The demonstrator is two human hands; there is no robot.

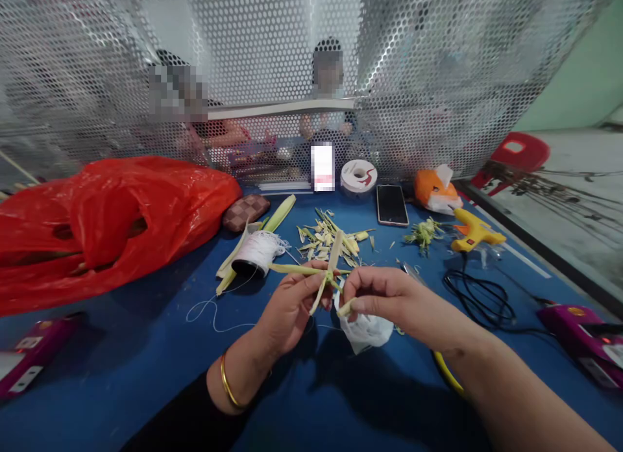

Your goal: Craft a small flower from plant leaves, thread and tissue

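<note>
In the middle of the table, my left hand [294, 306] is closed on a small piece made of pale green leaf strips [329, 278], pinched at its knot-like centre. Several strip ends stick out from it in different directions. Close on its right, the fingers of my right hand [384, 299] pinch the end of a short pale strip [346, 307]. Below my right hand sits a crumpled white plastic bag [367, 332], partly covered by it. A spool of white thread [256, 252] lies on its side left of my hands, with a loose thread trailing over the blue table.
Leaf scraps [321, 238] lie beyond my hands. A red plastic bag [111, 225] fills the left, near a checkered pouch [246, 212]. To the right are a phone [392, 204], an orange tissue pack [435, 189], a yellow glue gun [474, 231] and its black cord. A perforated metal screen [263, 43] stands behind.
</note>
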